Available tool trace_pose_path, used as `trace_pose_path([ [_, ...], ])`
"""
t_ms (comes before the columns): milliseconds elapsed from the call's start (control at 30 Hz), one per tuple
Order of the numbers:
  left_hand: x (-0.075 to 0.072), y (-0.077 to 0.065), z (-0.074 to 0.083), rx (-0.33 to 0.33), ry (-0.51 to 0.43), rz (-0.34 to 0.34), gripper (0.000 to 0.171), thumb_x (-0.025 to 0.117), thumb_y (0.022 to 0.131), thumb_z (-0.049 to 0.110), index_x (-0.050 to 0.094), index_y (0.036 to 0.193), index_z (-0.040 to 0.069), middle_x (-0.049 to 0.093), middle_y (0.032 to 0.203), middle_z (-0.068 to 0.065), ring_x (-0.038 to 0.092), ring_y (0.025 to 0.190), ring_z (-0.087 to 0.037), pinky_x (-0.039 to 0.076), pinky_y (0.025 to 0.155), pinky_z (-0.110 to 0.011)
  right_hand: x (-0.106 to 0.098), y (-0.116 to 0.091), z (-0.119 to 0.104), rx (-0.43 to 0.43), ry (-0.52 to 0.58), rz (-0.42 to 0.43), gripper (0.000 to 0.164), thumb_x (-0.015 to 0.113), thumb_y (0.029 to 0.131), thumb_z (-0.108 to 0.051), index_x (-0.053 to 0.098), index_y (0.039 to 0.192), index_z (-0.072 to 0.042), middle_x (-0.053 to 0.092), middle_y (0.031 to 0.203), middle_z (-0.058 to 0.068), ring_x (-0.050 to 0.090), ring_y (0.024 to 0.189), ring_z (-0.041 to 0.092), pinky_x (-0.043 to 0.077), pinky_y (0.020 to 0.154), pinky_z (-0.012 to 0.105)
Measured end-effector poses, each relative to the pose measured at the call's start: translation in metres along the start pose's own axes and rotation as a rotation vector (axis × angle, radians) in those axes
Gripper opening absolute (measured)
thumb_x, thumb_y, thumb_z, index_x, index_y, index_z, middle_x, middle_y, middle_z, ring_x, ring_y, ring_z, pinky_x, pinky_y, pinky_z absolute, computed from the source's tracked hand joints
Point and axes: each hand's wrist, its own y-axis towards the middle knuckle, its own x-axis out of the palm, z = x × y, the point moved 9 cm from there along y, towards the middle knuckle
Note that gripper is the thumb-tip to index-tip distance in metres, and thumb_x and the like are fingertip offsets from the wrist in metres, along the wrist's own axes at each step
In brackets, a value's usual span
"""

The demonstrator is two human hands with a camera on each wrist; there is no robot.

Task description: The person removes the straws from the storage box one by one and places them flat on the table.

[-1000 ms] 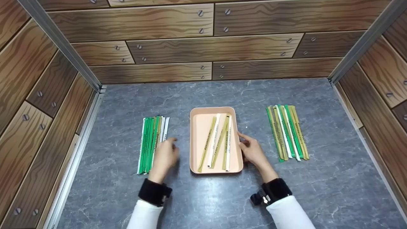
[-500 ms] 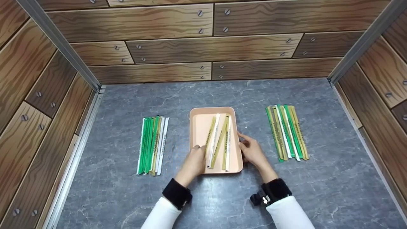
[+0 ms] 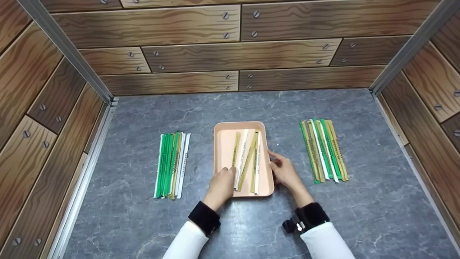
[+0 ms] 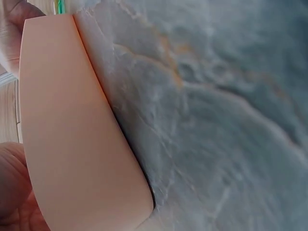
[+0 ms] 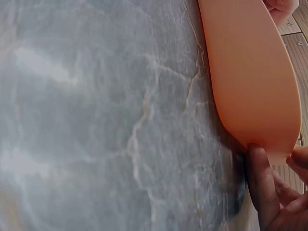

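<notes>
In the head view a pale peach tray (image 3: 222, 138) stands mid-table with several slim, printed, paper-wrapped sticks in yellow and white. My left hand (image 3: 221, 184) reaches over its near left part and pinches the lower end of the leftmost yellow wrapped stick (image 3: 235, 149); the fingertips are hidden. Close on its right lies a white wrapped stick (image 3: 242, 154). My right hand (image 3: 285, 172) grips the tray's right side, thumb at the rim. In the right wrist view, a fingertip (image 5: 258, 159) presses low on the tray's outer wall (image 5: 255, 72). The left wrist view shows mostly the tray's outside (image 4: 72, 120).
A row of green, yellow and white wrapped sticks (image 3: 167, 165) lies left of the tray. Another mixed row (image 3: 323, 151) lies to the right. Wood-patterned walls (image 3: 179, 59) with metal corner posts enclose the grey marbled table (image 3: 143, 223).
My left hand has moved right from the left row into the tray and taken hold of the leftmost yellow wrapped stick, which has shifted slightly left. My right hand stays at the tray.
</notes>
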Motion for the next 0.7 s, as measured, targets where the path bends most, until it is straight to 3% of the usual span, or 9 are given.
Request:
trace_pose_path([
  [400, 0.0064, 0.001, -0.0019, -0.066, 0.041, -0.004, 0.032, 0.071, 0.074, -0.004, 0.062, 0.104, 0.005, 0.061, 0.082, -0.016, 0.064, 0.069, -0.033, 0.054, 0.051, -0.046, 0.0001, 0.001, 0.0012, 0.005, 0.003, 0.001, 0.047, 0.056, 0.097, -0.002, 0.051, 0.143, -0.01, 0.065, 0.103, 0.024, 0.065, 0.07, 0.028, 0.054, 0.042, 0.039],
  [700, 0.0091, 0.001, -0.004, -0.09, 0.061, -0.008, 0.055, 0.078, 0.067, 0.001, 0.055, 0.117, 0.004, 0.064, 0.082, -0.02, 0.066, 0.071, -0.036, 0.055, 0.054, -0.046, 0.0002, 0.0014, 0.0023, 0.026, -0.014, -0.002, 0.048, 0.056, 0.098, -0.005, 0.051, 0.145, -0.013, 0.065, 0.108, 0.024, 0.066, 0.073, 0.027, 0.053, 0.042, 0.038],
])
